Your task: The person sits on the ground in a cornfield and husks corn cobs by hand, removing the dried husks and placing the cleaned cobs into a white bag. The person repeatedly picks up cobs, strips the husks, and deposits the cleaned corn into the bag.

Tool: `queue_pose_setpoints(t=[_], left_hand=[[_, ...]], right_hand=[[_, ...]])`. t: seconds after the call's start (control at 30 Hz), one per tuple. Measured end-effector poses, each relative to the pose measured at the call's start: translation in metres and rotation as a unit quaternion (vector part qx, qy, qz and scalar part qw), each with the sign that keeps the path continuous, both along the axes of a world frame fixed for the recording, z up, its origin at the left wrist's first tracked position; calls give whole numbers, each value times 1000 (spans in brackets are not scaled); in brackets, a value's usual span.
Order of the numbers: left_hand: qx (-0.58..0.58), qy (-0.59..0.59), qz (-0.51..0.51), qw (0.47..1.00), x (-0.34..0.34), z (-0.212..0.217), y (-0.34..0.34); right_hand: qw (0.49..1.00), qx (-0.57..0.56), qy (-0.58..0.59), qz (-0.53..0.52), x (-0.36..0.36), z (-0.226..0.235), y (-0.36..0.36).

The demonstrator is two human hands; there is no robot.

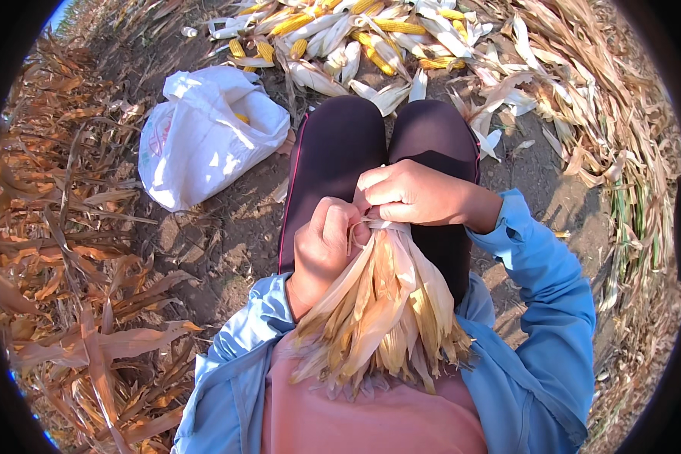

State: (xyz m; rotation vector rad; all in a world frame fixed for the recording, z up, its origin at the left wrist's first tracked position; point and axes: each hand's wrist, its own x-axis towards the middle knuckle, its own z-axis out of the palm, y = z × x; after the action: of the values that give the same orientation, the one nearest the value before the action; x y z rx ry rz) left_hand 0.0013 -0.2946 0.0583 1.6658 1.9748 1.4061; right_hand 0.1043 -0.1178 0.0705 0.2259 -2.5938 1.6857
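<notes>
A bundle of dry corn husks [390, 303] lies over my lap, its loose ends fanned out toward my chest. Around its gathered neck runs a pale strip of husk [390, 225]. My left hand [328, 240] is closed at the left of this neck, with the fingers pinched on the strip. From the right, my right hand [416, 195] reaches over the top of the neck, fingers curled and pressed together against the strip. Both hands meet just above my thighs. The far end of the bundle is hidden beneath my hands.
A white woven sack [208, 140] with a yellow cob inside sits on the soil to the left. Beyond my knees is a heap of corn cobs [378, 38], some husked, some in husks. Dry stalks [76, 287] line the left; more dry leaves [583, 113] lie right.
</notes>
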Motion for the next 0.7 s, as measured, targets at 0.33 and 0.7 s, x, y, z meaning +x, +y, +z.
queue_pose_setpoints(t=[0.33, 0.7], left_hand=[[18, -16, 20, 1000, 2, -9, -1], [62, 59, 36, 996, -3, -2, 0]], right_hand=[[998, 4, 58, 11, 2, -4, 3], [975, 111, 178, -70, 5, -9, -4]])
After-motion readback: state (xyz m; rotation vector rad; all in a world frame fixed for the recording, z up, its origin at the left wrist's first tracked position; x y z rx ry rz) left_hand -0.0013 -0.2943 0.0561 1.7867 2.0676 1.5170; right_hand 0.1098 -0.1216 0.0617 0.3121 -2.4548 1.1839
